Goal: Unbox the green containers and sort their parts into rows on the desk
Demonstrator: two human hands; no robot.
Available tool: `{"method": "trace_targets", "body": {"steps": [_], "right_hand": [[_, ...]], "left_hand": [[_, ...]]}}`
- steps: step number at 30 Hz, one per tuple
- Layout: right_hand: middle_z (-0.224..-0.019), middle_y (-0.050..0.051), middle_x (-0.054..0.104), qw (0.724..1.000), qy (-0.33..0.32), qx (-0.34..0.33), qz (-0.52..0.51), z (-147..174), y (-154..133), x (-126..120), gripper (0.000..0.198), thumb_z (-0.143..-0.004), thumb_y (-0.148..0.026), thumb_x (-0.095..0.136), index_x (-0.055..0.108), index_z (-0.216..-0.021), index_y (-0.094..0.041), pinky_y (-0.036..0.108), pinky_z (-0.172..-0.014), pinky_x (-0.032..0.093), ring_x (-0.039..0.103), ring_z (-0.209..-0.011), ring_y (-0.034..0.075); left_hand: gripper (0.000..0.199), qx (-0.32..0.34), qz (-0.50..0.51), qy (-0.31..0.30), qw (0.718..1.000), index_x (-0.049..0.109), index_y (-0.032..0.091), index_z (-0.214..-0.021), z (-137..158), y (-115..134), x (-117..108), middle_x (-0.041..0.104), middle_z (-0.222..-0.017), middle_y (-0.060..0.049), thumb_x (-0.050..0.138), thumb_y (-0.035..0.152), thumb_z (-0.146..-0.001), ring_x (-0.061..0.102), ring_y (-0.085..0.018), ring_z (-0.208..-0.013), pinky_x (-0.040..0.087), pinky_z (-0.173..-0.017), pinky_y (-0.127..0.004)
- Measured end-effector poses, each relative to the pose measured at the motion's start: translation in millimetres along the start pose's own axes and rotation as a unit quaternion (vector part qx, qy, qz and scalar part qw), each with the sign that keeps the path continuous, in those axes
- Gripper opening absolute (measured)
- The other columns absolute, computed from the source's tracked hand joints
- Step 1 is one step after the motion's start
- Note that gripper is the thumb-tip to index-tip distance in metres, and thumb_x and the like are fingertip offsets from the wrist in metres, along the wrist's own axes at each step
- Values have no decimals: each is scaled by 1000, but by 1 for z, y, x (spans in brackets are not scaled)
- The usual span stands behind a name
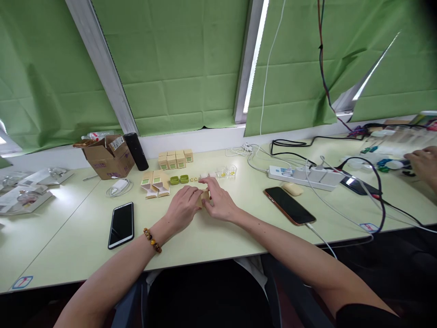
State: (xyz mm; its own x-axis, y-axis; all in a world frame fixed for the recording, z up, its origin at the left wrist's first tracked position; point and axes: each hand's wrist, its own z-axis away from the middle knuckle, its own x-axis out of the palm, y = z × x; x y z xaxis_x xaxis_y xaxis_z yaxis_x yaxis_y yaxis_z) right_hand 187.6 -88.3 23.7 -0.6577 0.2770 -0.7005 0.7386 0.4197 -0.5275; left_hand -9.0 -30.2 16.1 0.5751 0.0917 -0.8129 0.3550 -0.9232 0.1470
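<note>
Between my two hands is a small tan cardboard box (205, 198), partly hidden by the fingers. My left hand (183, 207) closes on its left side, thumb and fingertips against the card. On the opposite side my right hand (219, 201) grips it with bent fingers, the index finger reaching over its top. Just beyond the hands sit two small green trays (179, 179), tiny yellowish pieces (194, 179) and clear small containers (227, 172) with yellow bits in them. Two open tan boxes (155, 183) with raised flaps stand to the left. Several closed tan boxes (175, 159) are grouped behind.
A phone (121, 225) lies left; another phone (289, 206), plugged into a cable, lies right. Behind it is a white power strip (303, 176) with trailing cables. A brown carton (109, 158) and black cylinder (135, 151) stand back left. Another person's hand (423, 164) is far right.
</note>
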Motion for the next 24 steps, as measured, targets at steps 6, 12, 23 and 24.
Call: {"method": "trace_targets", "body": {"steps": [6,12,23,24], "right_hand": [[-149,17,48,1000,-6,8,-5,-1,-1,6,73,-77,-16,60,36,-145,-26,47,-79,57,64,-103,29],[-143,13,50,996,29,61,-64,-3,2,12,72,-73,-14,61,38,-140,-29,45,-84,58,64,-95,24],[-136,11,50,979,79,59,-179,-8,13,0,55,-83,-18,60,39,-133,-28,39,-76,60,69,-91,20],[-137,12,50,980,72,54,-179,-8,12,-1,55,-86,-22,62,38,-135,-29,40,-77,60,69,-95,22]], "left_hand": [[27,10,-28,-10,1000,63,20,-127,-2,6,-1,69,-120,-17,56,25,-102,61,-34,-114,48,-97,-53],[27,3,-59,-8,998,62,19,-127,-6,9,0,69,-120,-17,47,22,-104,61,-32,-104,48,-91,-49],[43,-40,-78,22,996,53,21,-134,2,-1,0,66,-128,-13,67,18,-94,61,-31,-116,56,-93,-47],[44,-38,-82,24,996,52,21,-134,2,-2,1,66,-127,-13,68,18,-93,61,-31,-116,57,-93,-47]]}}
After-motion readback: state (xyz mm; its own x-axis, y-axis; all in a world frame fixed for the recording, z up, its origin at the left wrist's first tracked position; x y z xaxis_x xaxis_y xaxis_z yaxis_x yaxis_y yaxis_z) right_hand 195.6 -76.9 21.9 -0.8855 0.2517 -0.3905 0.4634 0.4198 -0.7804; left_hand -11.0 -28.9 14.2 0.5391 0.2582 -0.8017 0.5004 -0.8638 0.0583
